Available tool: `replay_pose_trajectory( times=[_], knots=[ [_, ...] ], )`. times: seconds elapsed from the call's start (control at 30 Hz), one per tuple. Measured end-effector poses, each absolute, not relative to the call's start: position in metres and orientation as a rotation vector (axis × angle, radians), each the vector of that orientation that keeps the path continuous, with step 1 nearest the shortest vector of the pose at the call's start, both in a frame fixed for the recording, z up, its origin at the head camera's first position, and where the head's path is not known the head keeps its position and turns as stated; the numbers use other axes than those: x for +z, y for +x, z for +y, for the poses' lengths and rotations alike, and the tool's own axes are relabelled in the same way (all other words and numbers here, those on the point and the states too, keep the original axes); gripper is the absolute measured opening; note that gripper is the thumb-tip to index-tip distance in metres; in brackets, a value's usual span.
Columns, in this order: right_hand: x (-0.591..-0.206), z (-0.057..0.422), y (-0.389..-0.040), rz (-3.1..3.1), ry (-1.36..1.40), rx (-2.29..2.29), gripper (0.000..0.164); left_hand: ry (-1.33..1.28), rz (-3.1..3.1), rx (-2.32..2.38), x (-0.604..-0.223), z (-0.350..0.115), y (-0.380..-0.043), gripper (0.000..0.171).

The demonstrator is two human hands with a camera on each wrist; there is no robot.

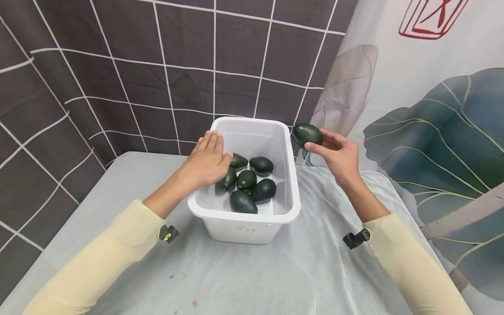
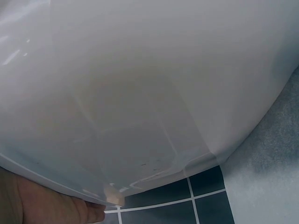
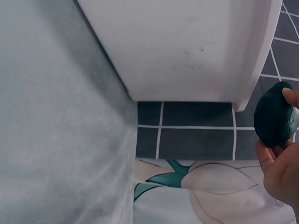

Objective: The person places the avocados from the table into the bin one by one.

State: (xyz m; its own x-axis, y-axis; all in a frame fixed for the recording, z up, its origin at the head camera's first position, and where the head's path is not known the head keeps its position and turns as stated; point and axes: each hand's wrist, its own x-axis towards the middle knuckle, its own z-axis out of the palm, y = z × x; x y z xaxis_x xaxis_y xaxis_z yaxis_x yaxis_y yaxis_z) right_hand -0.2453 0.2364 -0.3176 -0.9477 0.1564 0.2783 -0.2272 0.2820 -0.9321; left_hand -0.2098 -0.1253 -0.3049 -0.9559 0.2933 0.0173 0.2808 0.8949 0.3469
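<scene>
A white plastic tub stands on the cloth-covered table with several dark green avocados lying on its floor. Across the tub's left rim rests my left hand, its fingers straight and together, partly hiding the avocados beneath. In the left wrist view the hand shows at the lower left against the tub's outer wall. To the right of the tub, above rim height, my right hand holds one avocado between thumb and fingers. The right wrist view shows this avocado gripped outside the tub wall.
A pale grey cloth covers the table, with a few small reddish spots near the front. Dark tiled-pattern fabric hangs behind and at the left. A curtain with large leaf prints hangs at the right, close to the table's edge.
</scene>
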Motion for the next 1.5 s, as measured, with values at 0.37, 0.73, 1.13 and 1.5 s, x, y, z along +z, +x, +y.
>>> replay_pose_trajectory(
  times=[0.37, 0.73, 1.13, 1.5],
  knots=[
    [-0.309, 0.224, -0.246, -2.227, 0.122, 1.714, 0.06, 0.464, 3.024, 0.548, -0.306, -0.124, -0.209, 0.079],
    [-0.303, 0.198, -0.251, -2.204, 0.241, 1.77, 0.06, 0.46, 3.031, 0.543, -0.306, -0.125, -0.21, 0.079],
    [-0.3, 0.177, -0.255, -2.244, 0.311, 1.763, 0.061, 0.461, 3.033, 0.545, -0.304, -0.125, -0.209, 0.079],
    [-0.307, 0.166, -0.263, -2.286, 0.329, 1.758, 0.062, 0.456, 3.027, 0.544, -0.304, -0.125, -0.209, 0.079]
  ],
)
